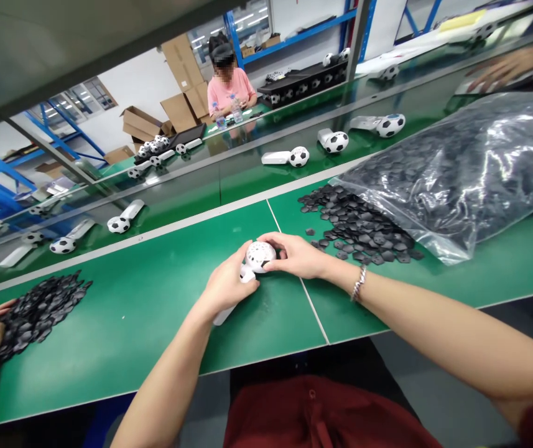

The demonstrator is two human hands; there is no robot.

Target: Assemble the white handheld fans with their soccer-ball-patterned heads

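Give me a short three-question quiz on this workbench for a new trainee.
1. True or false: the right hand wears a bracelet.
2. What do the right hand and the left hand hold between them? A) a white perforated ball shell, B) a cardboard box, C) a water bottle
3. The loose black pieces beside the clear plastic bag lie on a bench of what colour?

Key: 1 true; 2 A; 3 green.

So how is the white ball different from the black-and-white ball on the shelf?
The white ball is bare with little holes; the black-and-white ball has black patches. The left hand and right hand hold the white ball; the black-and-white ball sits on the shelf. Both are round.
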